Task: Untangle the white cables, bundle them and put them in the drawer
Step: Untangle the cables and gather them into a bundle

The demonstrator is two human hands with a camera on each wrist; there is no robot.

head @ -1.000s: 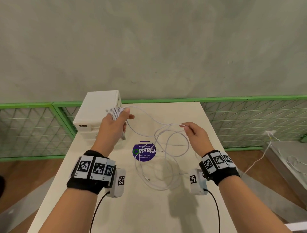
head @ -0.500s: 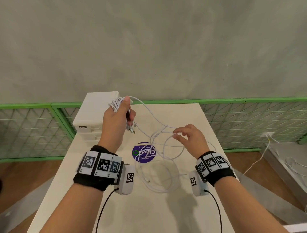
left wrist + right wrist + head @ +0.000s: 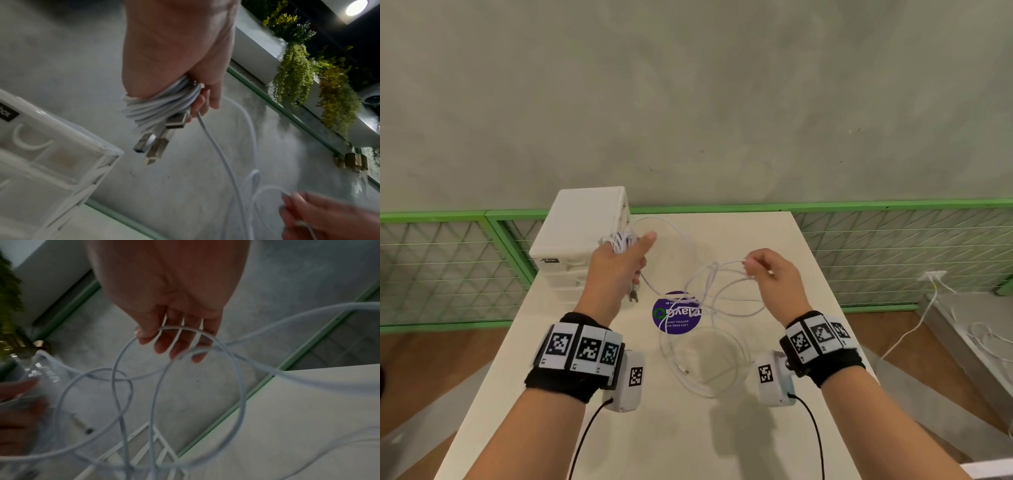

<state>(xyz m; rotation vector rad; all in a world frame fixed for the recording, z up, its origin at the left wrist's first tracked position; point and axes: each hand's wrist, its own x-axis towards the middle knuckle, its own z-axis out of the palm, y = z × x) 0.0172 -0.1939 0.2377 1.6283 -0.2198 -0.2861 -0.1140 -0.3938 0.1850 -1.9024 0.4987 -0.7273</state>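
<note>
My left hand (image 3: 625, 255) is raised beside the white drawer unit (image 3: 582, 224) and grips a coil of white cable (image 3: 619, 240) wound round its fingers. In the left wrist view the coil (image 3: 162, 104) wraps the fingers and several metal USB plugs (image 3: 156, 142) hang below it. My right hand (image 3: 763, 270) pinches a loose strand (image 3: 726, 265) between thumb and forefinger above the table. Loose cable loops (image 3: 705, 359) trail down onto the table (image 3: 756, 445). The right wrist view shows blurred loops (image 3: 176, 386) hanging from my fingers (image 3: 162, 344).
A purple round sticker (image 3: 677, 313) lies mid-table under the loops. A green mesh fence (image 3: 893, 253) runs behind the table along a grey wall. Right of the table, a wall socket (image 3: 931, 275) has other white cables plugged in.
My left hand dropped a little and tilted, still holding the coil. My right hand rose and moved right, lifting the pinched strand and pulling the loops upward.
</note>
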